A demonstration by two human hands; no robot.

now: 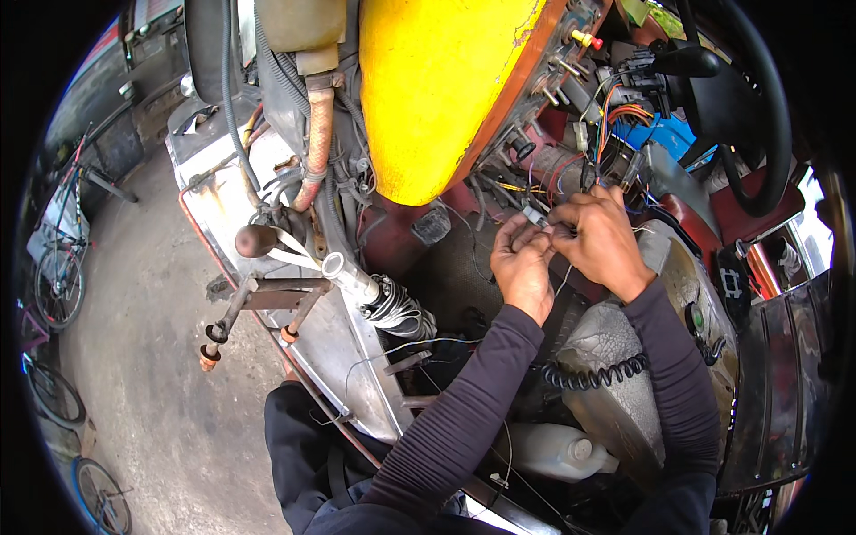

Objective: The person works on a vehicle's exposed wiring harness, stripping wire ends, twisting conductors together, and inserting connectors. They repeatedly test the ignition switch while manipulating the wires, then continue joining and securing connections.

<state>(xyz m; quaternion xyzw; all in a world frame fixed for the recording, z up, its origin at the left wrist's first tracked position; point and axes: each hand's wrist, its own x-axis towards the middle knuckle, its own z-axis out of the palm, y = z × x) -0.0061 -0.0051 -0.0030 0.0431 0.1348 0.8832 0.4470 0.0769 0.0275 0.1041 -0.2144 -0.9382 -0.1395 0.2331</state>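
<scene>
Concrete floor [178,357], left hand [524,267], right hand [599,239] at connector [535,217]

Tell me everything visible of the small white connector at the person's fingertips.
The connector is small, blocky and whitish, apparently plastic, and sits at a slant. The fingertips of the left hand and right hand crowd its lower end and partly hide it; which hand grips it is unclear. Its wiring, and whether it is joined to anything, can't be made out.

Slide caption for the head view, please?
Left hand and right hand close together at a small white connector, with loose wires and a steering wheel nearby.
</scene>
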